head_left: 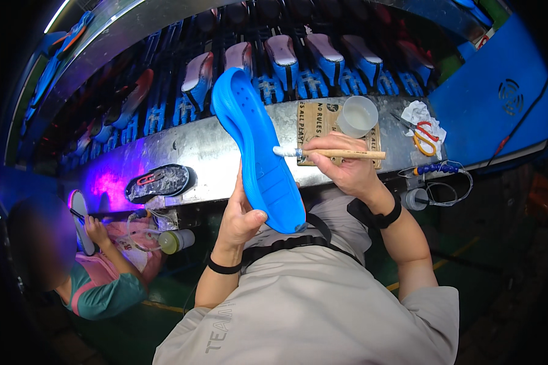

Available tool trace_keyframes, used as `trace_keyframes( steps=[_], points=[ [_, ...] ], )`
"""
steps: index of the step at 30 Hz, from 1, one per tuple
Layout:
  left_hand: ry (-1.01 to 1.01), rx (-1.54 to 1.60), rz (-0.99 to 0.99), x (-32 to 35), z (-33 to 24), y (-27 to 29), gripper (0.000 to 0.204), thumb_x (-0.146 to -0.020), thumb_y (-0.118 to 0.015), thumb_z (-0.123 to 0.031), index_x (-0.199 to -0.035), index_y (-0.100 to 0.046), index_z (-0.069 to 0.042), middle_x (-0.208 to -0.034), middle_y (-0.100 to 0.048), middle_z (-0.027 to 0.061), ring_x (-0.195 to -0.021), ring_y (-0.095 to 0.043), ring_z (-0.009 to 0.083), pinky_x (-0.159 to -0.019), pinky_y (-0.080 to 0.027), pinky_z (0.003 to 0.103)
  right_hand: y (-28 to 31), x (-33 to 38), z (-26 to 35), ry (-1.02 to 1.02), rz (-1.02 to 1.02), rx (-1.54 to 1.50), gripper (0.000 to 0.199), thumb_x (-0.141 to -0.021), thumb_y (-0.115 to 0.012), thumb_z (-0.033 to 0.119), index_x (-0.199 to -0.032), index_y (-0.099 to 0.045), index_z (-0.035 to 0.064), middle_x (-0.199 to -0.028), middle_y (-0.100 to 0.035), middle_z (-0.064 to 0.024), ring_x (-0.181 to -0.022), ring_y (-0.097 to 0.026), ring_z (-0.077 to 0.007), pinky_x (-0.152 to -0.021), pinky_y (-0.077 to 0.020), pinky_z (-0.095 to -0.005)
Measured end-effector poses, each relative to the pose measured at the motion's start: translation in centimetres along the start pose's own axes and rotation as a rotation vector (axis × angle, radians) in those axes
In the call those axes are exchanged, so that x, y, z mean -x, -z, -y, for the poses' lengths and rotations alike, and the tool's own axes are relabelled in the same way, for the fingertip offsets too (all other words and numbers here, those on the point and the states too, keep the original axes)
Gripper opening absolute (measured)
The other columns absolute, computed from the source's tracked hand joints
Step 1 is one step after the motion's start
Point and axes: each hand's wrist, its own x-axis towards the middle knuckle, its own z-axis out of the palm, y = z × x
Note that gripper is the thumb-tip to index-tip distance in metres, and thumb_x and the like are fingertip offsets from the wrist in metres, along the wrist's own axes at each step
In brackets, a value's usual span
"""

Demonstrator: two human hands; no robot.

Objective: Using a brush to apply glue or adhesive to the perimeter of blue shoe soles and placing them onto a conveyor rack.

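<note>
Left hand (240,216) grips blue sole (260,152) (lower end); right hand (350,173), beside it, holds brush (341,154).

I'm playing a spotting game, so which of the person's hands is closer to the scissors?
The right hand. It holds a brush to the left of the scissors, without touching them. The left hand is farther left, gripping the blue shoe sole.

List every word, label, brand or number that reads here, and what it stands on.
Brown cardboard: dark printed capitals, readable in part; wording withheld.
Beige shirt: large grey capitals, readable in part; wording withheld.
Blue shoe sole: no legible text.
</note>
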Motion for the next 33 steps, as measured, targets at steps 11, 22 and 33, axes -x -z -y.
trace_keyframes(
  steps=[11,22,33],
  points=[
    [-0.105,-0.087,-0.062,-0.5,-0.2,2.5,0.123,-0.071,-0.088,-0.037,-0.163,-0.012,-0.008,-0.146,-0.048,0.0209,-0.127,-0.059,0.0388,-0.105,-0.052,0.051,0.5,1.3,2.7,-0.122,0.117,-0.063,0.009,-0.085,-0.073,0.007,-0.092,-0.075,0.0019,-0.085,-0.074,-0.0092,-0.074,-0.069,-0.0216,-0.069,-0.0543,-0.0329],
    [-0.130,-0.151,-0.052,-0.7,-1.1,2.1,0.127,-0.071,-0.090,-0.034,-0.165,-0.008,-0.013,-0.146,-0.048,0.0233,-0.129,-0.058,0.0407,-0.106,-0.051,0.053,0.9,1.8,3.3,-0.143,0.060,-0.140,0.010,-0.086,-0.072,0.005,-0.095,-0.075,0.0013,-0.087,-0.075,-0.0080,-0.075,-0.069,-0.0173,-0.070,-0.0544,-0.0307],
    [-0.122,-0.126,0.007,-1.0,-0.5,2.3,0.124,-0.072,-0.090,-0.034,-0.164,-0.009,-0.009,-0.147,-0.047,0.0225,-0.129,-0.058,0.0413,-0.105,-0.053,0.053,-0.7,1.2,2.2,-0.124,-0.010,-0.108,0.011,-0.090,-0.072,0.007,-0.098,-0.075,0.0011,-0.093,-0.076,-0.0099,-0.084,-0.072,-0.0200,-0.076,-0.0563,-0.0324]
  ],
)
